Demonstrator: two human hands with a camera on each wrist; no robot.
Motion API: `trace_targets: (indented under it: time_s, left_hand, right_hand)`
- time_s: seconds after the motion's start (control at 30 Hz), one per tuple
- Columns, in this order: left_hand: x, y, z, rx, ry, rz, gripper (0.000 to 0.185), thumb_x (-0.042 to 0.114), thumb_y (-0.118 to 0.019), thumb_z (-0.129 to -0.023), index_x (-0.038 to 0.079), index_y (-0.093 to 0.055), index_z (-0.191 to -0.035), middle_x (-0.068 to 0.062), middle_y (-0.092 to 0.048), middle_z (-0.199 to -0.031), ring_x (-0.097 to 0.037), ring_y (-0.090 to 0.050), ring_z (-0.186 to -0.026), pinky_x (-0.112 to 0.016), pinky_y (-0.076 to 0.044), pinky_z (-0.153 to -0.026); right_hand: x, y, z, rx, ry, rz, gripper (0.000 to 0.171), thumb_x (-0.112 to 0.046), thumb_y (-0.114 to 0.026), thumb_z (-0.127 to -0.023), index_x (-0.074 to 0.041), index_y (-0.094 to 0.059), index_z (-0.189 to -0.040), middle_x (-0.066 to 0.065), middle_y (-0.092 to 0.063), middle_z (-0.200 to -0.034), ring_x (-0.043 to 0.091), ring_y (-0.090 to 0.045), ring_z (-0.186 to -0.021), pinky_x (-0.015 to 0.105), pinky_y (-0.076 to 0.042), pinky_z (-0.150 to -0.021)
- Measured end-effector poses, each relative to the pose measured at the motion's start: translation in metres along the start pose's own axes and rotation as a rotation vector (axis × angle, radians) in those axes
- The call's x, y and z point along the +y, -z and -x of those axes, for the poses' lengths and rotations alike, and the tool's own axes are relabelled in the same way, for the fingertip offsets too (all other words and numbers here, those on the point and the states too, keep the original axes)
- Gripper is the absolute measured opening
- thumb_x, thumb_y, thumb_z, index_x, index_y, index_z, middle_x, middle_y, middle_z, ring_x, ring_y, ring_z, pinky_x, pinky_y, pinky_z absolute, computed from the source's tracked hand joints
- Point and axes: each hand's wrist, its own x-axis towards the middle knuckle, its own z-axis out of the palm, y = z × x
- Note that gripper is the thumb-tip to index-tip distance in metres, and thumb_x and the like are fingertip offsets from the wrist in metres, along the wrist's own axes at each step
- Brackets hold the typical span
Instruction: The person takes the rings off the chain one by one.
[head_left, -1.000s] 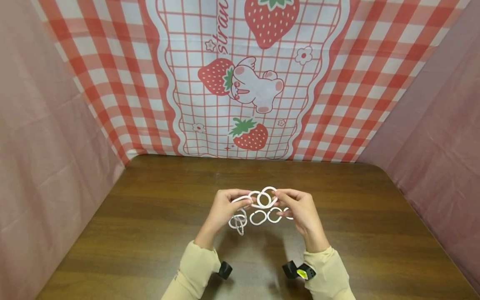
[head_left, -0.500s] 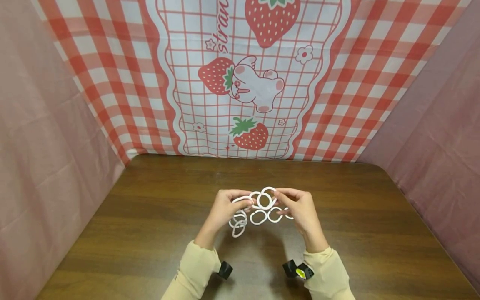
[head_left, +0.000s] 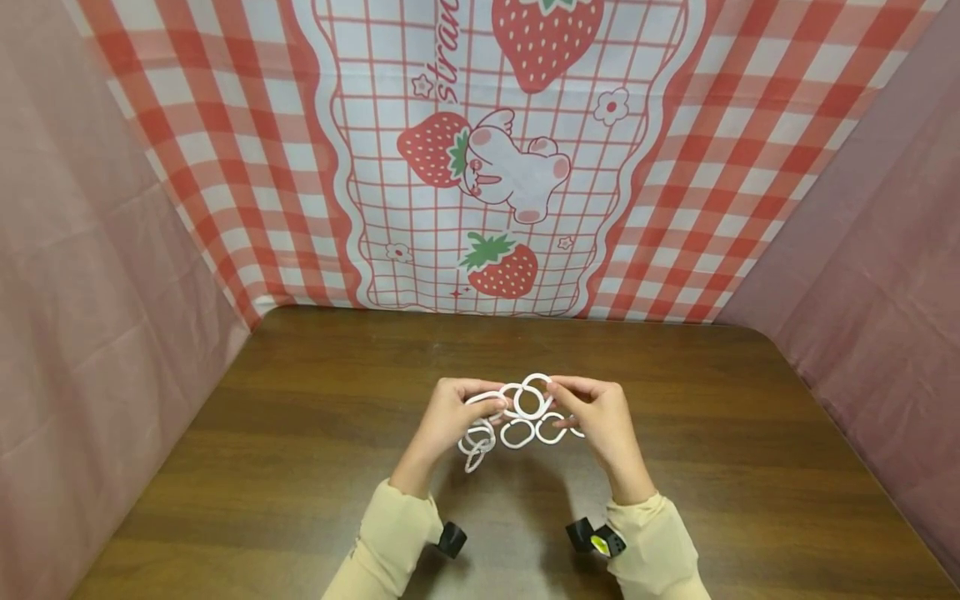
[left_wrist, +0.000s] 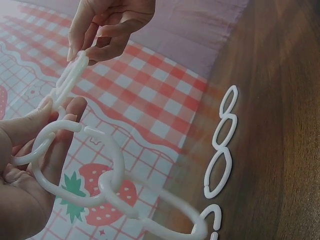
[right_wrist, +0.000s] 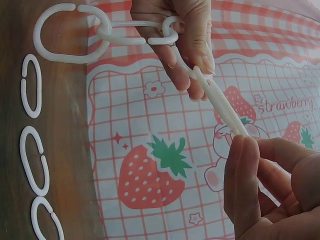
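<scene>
Above the table (head_left: 300,433), both hands' fingers (head_left: 491,406) still pinch the ring chain (head_left: 525,400) (dangling links swung lower).

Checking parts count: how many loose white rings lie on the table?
3, in a row on the table below the held chain: left ring, middle ring, and right ring partly behind the right hand. More may be hidden.

Bare left hand (head_left: 450,417) and right hand (head_left: 600,417), pale beige long sleeves (head_left: 390,542), small black camera units (head_left: 450,540) strapped at both wrists
</scene>
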Motion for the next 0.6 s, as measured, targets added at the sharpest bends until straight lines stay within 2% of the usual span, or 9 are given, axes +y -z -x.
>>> trace_targets:
  time_s: [0.2, 0.43, 0.6]
  left_hand:
    - [-0.0011, -0.0006, 0.0000, -0.002, 0.030, 0.036, 0.021, 0.004, -0.072, -0.084, -0.008, -0.072, -0.102, -0.025, -0.073, -0.095, 0.000, -0.064, -0.067, -0.017, -0.056, -0.062]
    - [-0.0018, -0.0019, -0.0004, 0.005, 0.084, 0.077, 0.022, 0.004, -0.072, -0.085, -0.009, -0.071, -0.102, -0.027, -0.072, -0.095, -0.002, -0.064, -0.064, -0.022, -0.059, -0.063]
    - [-0.0025, -0.0024, -0.0008, 0.013, 0.104, 0.082, 0.022, 0.004, -0.073, -0.084, -0.009, -0.072, -0.101, -0.027, -0.072, -0.095, -0.002, -0.063, -0.065, -0.020, -0.057, -0.063]
  right_hand:
    - [-0.0005, -0.0011, 0.0002, 0.015, 0.023, 0.041, 0.024, -0.002, -0.066, -0.089, 0.013, -0.067, -0.109, 0.012, -0.073, -0.084, 0.002, -0.065, -0.062, 0.025, -0.059, -0.053]
    - [0.0013, -0.0026, 0.0001, 0.030, 0.047, 0.076, 0.023, -0.002, -0.069, -0.088, 0.011, -0.069, -0.106, 0.022, -0.072, -0.087, 0.007, -0.067, -0.062, 0.033, -0.060, -0.055]
    - [0.0034, -0.0032, -0.0001, 0.039, 0.067, 0.098, 0.022, -0.004, -0.070, -0.087, 0.009, -0.071, -0.105, 0.022, -0.073, -0.087, 0.007, -0.067, -0.061, 0.027, -0.059, -0.052]
